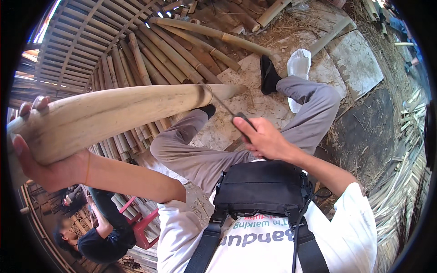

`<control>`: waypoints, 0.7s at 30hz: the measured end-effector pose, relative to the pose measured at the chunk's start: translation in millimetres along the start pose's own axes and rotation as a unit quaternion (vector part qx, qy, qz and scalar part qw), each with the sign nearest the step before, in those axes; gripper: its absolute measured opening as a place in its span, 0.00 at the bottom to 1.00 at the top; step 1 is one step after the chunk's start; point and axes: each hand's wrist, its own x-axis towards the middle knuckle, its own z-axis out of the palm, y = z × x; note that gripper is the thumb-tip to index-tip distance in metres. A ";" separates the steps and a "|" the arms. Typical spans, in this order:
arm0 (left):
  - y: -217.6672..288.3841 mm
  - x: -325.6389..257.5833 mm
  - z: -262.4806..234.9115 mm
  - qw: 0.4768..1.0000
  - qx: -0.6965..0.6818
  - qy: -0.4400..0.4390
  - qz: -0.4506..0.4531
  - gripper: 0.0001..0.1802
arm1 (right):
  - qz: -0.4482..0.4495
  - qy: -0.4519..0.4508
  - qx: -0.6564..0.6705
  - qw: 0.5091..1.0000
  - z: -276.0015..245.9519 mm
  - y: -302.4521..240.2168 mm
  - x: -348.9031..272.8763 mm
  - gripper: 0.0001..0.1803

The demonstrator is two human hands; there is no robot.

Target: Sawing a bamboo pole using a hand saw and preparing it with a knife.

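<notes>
A black chest pack [264, 189] strapped over a white shirt sits closest to the lens. Above it, a long pale bamboo pole [123, 111] slants across the seated person's bent knees, its thick end cradled in the left hand [38, 164], fingers curled around it. The right hand [264, 139] is clenched on the dark handle of a knife [227, 109], whose thin blade meets the pole near its far end. Stacked bamboo poles [150, 54] lie beyond; another person crouches beside a red stool [145, 223].
</notes>
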 end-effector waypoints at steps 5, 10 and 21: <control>14.7 -12.4 -17.1 1.000 0.015 0.024 -0.008 0.20 | -0.156 -0.044 -0.036 0.986 18.4 -15.4 -12.5 0.33; 31.6 -39.6 -34.9 0.995 -0.012 0.091 -0.027 0.25 | 0.038 -0.056 0.056 0.996 -1.1 42.6 4.8 0.35; 29.0 -38.3 -33.7 0.993 0.058 0.098 0.001 0.29 | -0.120 -0.018 -0.155 0.980 15.4 7.0 11.0 0.34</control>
